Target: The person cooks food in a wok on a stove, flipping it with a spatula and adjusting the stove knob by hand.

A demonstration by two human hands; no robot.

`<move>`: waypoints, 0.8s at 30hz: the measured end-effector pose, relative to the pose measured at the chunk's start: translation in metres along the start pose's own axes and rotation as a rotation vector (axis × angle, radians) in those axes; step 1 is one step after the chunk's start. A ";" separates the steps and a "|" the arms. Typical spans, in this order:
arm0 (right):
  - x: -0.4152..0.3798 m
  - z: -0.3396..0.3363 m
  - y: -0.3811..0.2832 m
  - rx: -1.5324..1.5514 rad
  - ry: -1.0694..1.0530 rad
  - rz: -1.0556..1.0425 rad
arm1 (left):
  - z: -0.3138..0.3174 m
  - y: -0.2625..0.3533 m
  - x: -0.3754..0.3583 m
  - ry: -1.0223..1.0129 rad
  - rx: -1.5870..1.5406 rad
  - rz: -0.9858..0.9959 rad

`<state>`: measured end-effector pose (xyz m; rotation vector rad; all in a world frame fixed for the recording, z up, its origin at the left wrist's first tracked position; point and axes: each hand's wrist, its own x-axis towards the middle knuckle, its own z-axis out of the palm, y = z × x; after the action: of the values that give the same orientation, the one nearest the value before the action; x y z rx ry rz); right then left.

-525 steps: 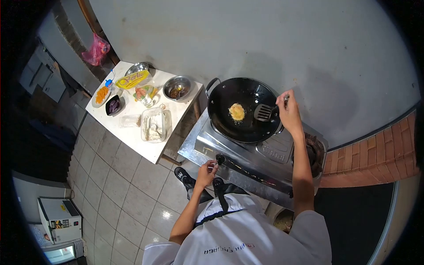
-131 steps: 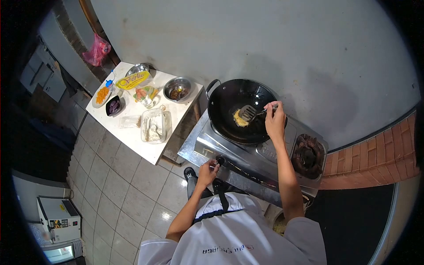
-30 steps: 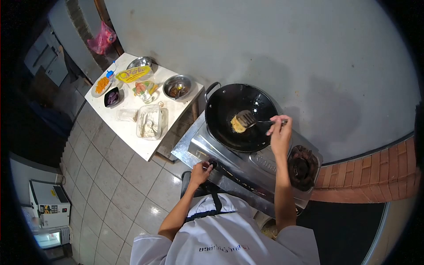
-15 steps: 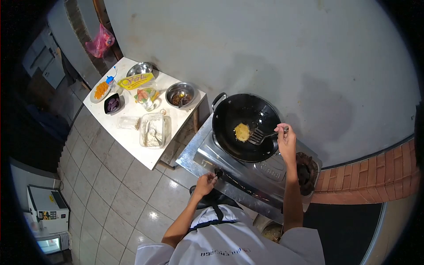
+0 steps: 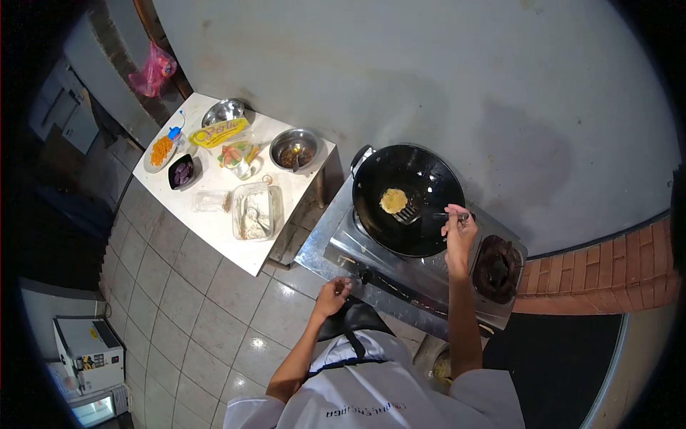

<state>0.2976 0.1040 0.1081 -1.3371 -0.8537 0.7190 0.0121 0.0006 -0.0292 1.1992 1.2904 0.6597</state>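
Observation:
My right hand [image 5: 459,229] grips the handle of a slotted metal spatula [image 5: 407,214] over the black wok [image 5: 379,232]. The spatula's head lies against the lower edge of a round yellow fritter [image 5: 393,201], partly beneath it. A little oil glistens in the wok, which stands on the left burner of a steel gas stove [image 5: 343,250]. My left hand [image 5: 333,297] hangs by the stove's front edge, fingers curled in with nothing showing in them. Just to its right is the black stove knob [image 5: 366,277], apart from the fingers.
On the left, a white table [image 5: 207,232] holds a glass container of white batter [image 5: 253,214], a steel bowl [image 5: 294,149], a dark bowl of purple pieces [image 5: 182,171] and a plate of orange pieces [image 5: 161,152]. A second burner [image 5: 498,268] sits right of the wok.
The spatula has slid left, its head now at and partly under the fritter. My left hand has come away from the stove knob. The whole view has shifted slightly.

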 end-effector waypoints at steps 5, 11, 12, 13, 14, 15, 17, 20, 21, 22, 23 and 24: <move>-0.005 -0.001 -0.012 -0.020 -0.072 0.000 | 0.014 -0.015 0.003 -0.006 0.011 0.037; 0.011 -0.002 -0.017 -0.084 -0.135 -0.018 | 0.023 -0.017 0.010 0.051 0.049 -0.008; 0.014 -0.004 -0.016 -0.086 -0.146 -0.043 | 0.026 -0.012 0.010 0.077 0.025 -0.011; 0.016 -0.006 -0.015 -0.083 -0.149 -0.027 | 0.029 -0.005 0.008 0.100 -0.002 -0.015; 0.019 -0.006 -0.015 -0.084 -0.170 -0.048 | 0.030 0.001 0.008 0.100 0.038 -0.038; 0.023 -0.006 -0.016 -0.084 -0.192 -0.075 | 0.033 -0.002 0.010 0.105 0.041 -0.044; 0.027 -0.005 -0.021 -0.073 -0.198 -0.046 | 0.039 -0.008 0.012 0.189 0.051 0.018; 0.032 -0.004 -0.026 -0.065 -0.225 -0.063 | 0.042 0.008 0.010 0.182 0.074 -0.031; 0.033 -0.002 -0.028 -0.059 -0.218 -0.069 | 0.042 0.009 0.012 0.180 0.081 -0.022; 0.034 0.000 -0.030 -0.062 -0.222 -0.081 | 0.044 0.010 0.012 0.177 0.062 -0.029; 0.033 0.000 -0.032 -0.070 -0.224 -0.089 | 0.044 0.009 0.011 0.168 0.043 -0.038; 0.032 0.001 -0.034 -0.071 -0.211 -0.094 | 0.043 0.010 0.011 0.157 0.037 -0.039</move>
<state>0.3122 0.1278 0.1458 -1.2897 -1.1124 0.7714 0.0580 0.0011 -0.0302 1.1679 1.4593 0.7162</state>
